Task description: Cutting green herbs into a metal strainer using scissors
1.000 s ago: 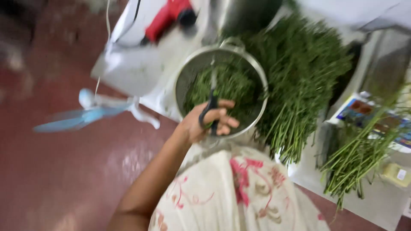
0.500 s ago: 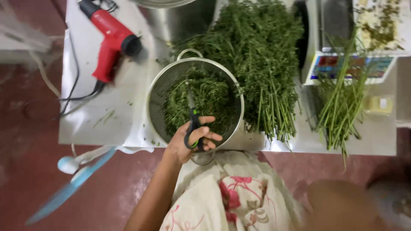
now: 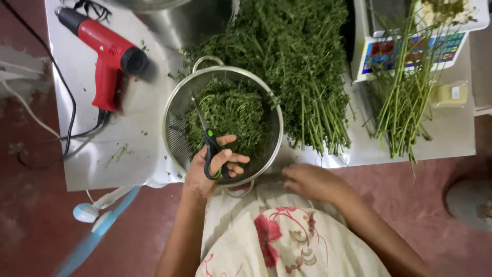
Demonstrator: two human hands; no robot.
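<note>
Steel desk (image 3: pixel 133 154): at its front edge our left hand (image 3: pixel 210 166) grips rigid scissors (image 3: pixel 207 143) by the loops over soft, light greens (image 3: pixel 228 115); right hand (image 3: pixel 307 182) rests loosely curled, empty.

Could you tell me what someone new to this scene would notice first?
Probably the big heap of green herb stalks at the table's middle, spilling beside a metal colander of cut greens. Next, the left hand holding black-and-green scissors over that colander's near rim, and the red heat gun at far left.
</note>
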